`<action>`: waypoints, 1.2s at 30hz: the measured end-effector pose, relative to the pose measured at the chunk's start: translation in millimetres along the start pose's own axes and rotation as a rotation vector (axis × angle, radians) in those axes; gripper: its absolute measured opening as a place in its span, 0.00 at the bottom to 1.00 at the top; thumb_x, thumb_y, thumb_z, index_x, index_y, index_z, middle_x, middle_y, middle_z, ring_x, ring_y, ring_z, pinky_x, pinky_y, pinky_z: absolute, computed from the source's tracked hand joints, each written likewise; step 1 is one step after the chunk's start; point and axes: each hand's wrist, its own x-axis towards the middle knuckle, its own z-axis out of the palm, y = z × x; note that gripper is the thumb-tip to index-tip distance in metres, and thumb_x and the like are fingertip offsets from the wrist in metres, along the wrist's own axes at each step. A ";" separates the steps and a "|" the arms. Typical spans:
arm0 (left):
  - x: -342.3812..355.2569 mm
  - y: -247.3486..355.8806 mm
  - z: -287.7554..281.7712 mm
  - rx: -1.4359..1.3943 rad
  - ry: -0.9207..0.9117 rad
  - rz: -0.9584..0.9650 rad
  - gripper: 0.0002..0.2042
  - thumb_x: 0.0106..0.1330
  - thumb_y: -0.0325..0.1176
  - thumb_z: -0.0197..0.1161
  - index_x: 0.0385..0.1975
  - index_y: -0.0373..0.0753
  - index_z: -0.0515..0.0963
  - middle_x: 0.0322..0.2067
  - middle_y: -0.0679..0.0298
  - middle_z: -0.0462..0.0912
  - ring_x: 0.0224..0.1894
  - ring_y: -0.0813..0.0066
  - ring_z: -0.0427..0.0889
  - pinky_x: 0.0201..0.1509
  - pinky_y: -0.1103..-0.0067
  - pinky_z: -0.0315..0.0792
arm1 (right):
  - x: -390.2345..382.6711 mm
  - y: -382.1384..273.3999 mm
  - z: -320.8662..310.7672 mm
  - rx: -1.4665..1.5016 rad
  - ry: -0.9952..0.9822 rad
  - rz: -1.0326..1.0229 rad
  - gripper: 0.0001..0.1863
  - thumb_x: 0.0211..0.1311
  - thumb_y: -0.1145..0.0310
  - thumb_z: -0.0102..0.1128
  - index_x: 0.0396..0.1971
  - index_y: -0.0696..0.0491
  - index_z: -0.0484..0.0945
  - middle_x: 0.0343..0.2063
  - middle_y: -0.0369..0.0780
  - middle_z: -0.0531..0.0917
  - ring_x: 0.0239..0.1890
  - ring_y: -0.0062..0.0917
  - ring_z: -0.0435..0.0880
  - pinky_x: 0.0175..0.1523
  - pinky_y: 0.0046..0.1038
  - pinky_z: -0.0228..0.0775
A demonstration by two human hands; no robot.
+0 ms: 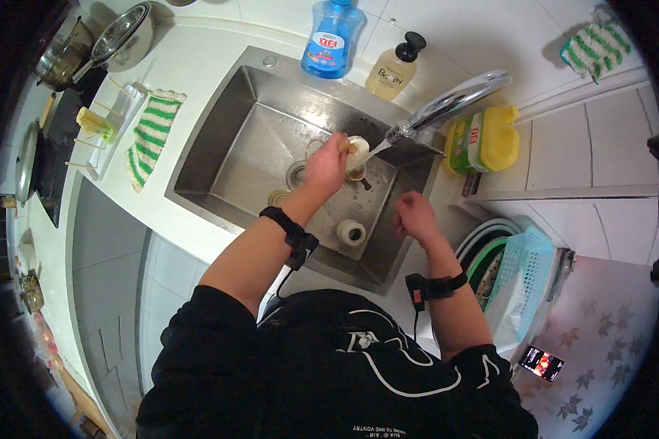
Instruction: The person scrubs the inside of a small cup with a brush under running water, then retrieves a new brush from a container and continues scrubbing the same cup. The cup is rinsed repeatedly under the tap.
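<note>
1. Cup, small and pale, sits in your left hand over the middle of the steel sink, right under the water running from the tap.
2. Your left hand is closed around that cup, fingers wrapped on its side.
3. Your right hand hangs loosely curled and holds nothing, above the sink's right rim.
4. A second small white cup stands on the sink floor, between your two wrists.
5. Behind the sink stand a blue bottle and a pump bottle.
6. Left of the sink, a green-striped cloth lies on the bench.
</note>
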 end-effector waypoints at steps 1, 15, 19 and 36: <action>-3.6 -2.9 -5.5 0.020 -0.017 0.065 0.12 0.67 0.30 0.55 0.50 0.42 0.70 0.42 0.49 0.82 0.43 0.42 0.80 0.44 0.57 0.74 | -0.3 -2.1 0.2 -0.007 0.023 -0.037 0.10 0.68 0.67 0.53 0.41 0.58 0.73 0.21 0.40 0.82 0.17 0.26 0.81 0.21 0.27 0.71; -12.6 -22.8 14.9 -0.140 -0.081 -0.263 0.13 0.65 0.29 0.58 0.48 0.32 0.74 0.36 0.49 0.84 0.40 0.55 0.84 0.46 0.68 0.76 | -7.0 -19.7 11.5 0.180 0.104 -0.297 0.07 0.68 0.68 0.57 0.39 0.56 0.75 0.25 0.37 0.81 0.18 0.17 0.75 0.22 0.24 0.68; -18.2 -22.4 22.0 -0.558 -0.141 -0.396 0.12 0.66 0.30 0.57 0.45 0.30 0.76 0.39 0.51 0.85 0.40 0.61 0.85 0.46 0.70 0.76 | -9.1 -18.9 9.4 -0.075 0.242 -0.518 0.07 0.66 0.69 0.59 0.37 0.57 0.77 0.30 0.37 0.83 0.28 0.18 0.80 0.35 0.25 0.73; -20.4 -11.4 25.8 -0.394 -0.126 -0.355 0.18 0.66 0.31 0.59 0.55 0.36 0.71 0.45 0.54 0.82 0.47 0.67 0.81 0.52 0.72 0.73 | 12.5 -38.6 42.0 -0.322 0.231 -0.550 0.10 0.63 0.65 0.59 0.38 0.56 0.80 0.34 0.47 0.85 0.40 0.36 0.85 0.45 0.33 0.75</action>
